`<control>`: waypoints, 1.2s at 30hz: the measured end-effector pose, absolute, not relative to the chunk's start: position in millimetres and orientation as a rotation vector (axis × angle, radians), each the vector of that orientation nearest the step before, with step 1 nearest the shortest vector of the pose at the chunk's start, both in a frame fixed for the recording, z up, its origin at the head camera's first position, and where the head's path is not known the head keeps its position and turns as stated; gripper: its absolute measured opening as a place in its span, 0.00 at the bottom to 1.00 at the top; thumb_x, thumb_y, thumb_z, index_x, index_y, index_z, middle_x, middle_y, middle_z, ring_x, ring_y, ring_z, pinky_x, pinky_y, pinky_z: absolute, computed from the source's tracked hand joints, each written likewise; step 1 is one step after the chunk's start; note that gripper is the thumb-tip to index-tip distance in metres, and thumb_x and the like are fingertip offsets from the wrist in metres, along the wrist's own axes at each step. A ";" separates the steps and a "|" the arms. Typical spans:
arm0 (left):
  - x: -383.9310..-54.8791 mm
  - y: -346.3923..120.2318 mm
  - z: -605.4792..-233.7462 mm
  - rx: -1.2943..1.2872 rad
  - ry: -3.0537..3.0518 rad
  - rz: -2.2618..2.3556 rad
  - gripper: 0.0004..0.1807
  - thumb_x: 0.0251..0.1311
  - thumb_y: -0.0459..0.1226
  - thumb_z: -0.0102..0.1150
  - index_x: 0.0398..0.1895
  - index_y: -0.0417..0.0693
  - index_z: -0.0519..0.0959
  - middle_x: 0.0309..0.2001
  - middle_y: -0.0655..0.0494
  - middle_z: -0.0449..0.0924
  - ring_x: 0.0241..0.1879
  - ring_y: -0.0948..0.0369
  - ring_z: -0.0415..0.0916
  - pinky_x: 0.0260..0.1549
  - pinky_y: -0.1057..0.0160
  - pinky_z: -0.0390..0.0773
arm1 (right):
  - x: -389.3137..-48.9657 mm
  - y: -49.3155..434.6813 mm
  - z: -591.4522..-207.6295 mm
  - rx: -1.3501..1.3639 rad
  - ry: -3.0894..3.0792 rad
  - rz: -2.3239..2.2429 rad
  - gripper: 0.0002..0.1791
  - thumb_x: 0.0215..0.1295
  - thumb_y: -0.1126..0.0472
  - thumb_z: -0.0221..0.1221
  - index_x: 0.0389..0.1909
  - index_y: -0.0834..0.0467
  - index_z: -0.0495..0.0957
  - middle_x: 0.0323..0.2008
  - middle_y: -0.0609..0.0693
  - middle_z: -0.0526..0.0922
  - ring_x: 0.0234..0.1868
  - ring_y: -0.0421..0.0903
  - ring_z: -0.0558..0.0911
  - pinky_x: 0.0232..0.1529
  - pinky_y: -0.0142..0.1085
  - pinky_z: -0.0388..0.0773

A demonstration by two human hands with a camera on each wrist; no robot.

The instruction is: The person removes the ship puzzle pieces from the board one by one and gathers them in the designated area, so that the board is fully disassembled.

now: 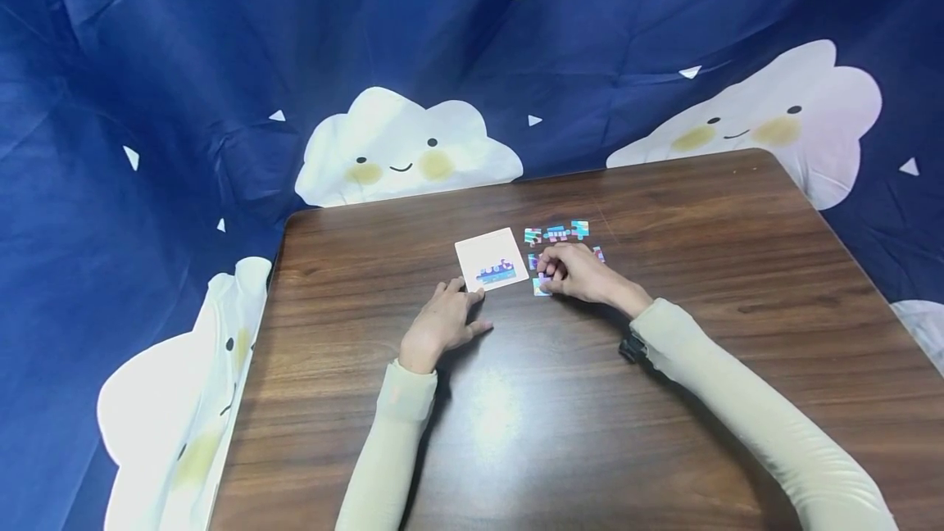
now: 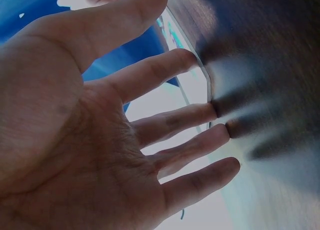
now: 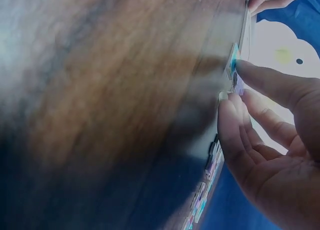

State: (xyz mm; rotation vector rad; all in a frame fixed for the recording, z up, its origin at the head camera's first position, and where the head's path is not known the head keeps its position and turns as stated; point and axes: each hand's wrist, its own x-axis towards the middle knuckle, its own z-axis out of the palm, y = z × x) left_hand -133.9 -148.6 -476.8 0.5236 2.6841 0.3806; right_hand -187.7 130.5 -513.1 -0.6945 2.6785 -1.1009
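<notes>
My left hand (image 1: 445, 319) lies with spread, straight fingers, its fingertips at the near edge of a square white card (image 1: 483, 251) printed with a small train-like picture. In the left wrist view the palm and all five fingers show. To the right, my right hand (image 1: 578, 273) pinches a colourful jigsaw piece (image 1: 542, 287) at its near side. The right wrist view shows the thumb against this piece (image 3: 233, 62), with the other fingers curled by its far edge. Beyond the hand sit more pieces, among them a blue one (image 1: 556, 233) and a teal one (image 1: 580, 229); the hand partly hides others.
Everything lies on a dark brown wooden table (image 1: 354, 293). A blue curtain (image 1: 590, 31) with white clouds and triangles hangs behind it and along the left side. A small black device (image 1: 632, 348) is at the right sleeve's cuff.
</notes>
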 end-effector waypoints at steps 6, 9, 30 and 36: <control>-134.9 -149.3 -478.1 0.520 2.686 0.375 0.35 0.67 0.52 0.67 0.75 0.53 0.73 0.77 0.39 0.64 0.75 0.40 0.64 0.72 0.42 0.71 | -189.3 127.5 -511.0 -0.708 2.686 -1.066 0.13 0.57 0.67 0.75 0.41 0.63 0.83 0.36 0.55 0.85 0.33 0.41 0.81 0.36 0.27 0.79; -135.0 -148.4 -479.2 0.523 2.693 0.372 0.34 0.67 0.52 0.67 0.74 0.53 0.74 0.77 0.39 0.64 0.74 0.39 0.65 0.71 0.41 0.72 | -190.6 123.8 -509.9 -0.729 2.695 -1.074 0.10 0.60 0.67 0.72 0.41 0.63 0.83 0.34 0.53 0.85 0.33 0.40 0.81 0.36 0.29 0.79; -137.8 -151.3 -474.6 0.569 2.713 0.345 0.33 0.66 0.53 0.68 0.72 0.52 0.76 0.73 0.39 0.70 0.68 0.40 0.70 0.69 0.45 0.75 | -215.4 65.0 -497.0 -0.765 2.644 -1.073 0.07 0.65 0.68 0.67 0.42 0.63 0.84 0.37 0.54 0.88 0.37 0.45 0.84 0.45 0.40 0.83; -139.2 -151.3 -473.9 0.581 2.709 0.350 0.34 0.66 0.53 0.68 0.72 0.52 0.76 0.71 0.40 0.71 0.66 0.41 0.70 0.68 0.45 0.76 | -217.7 57.6 -500.3 -0.754 2.683 -0.982 0.10 0.62 0.67 0.69 0.44 0.63 0.85 0.37 0.55 0.87 0.39 0.48 0.84 0.47 0.43 0.83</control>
